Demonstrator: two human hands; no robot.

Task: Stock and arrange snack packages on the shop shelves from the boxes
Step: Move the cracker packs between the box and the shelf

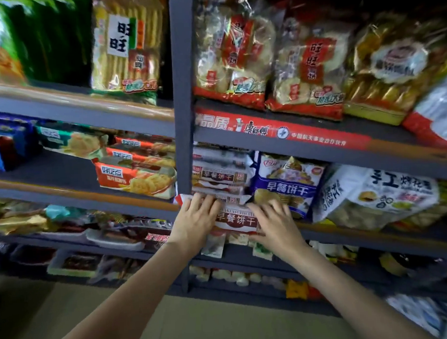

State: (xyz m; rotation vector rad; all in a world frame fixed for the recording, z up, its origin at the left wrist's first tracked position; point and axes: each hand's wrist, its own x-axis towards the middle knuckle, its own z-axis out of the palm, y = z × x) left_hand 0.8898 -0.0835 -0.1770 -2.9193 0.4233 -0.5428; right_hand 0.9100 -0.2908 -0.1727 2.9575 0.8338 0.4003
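Grip: left hand [195, 216] and right hand [273, 222] are pressing flat, fingers spread, on the biscuit packet [236, 220], clasping nothing.
Packet place: sitting mid-frame at the shelf edge [348, 231], under a stack [219, 176].
Handling: probably light, crinkly, slippery, contents brittle.
Hold: both short ends are looking safest.

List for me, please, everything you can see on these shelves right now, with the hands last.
breakfast biscuit pack: one, white and brown, front of middle right shelf, under both hands
biscuit stack: several, brown-white, behind it
blue biscuit bag: one, blue-white, beside the stack
white snack bag: one, further right
rice cracker bags: two, red, upper right shelf
orange cookie packs: three, middle left shelf
left hand: on the pack
right hand: on the pack
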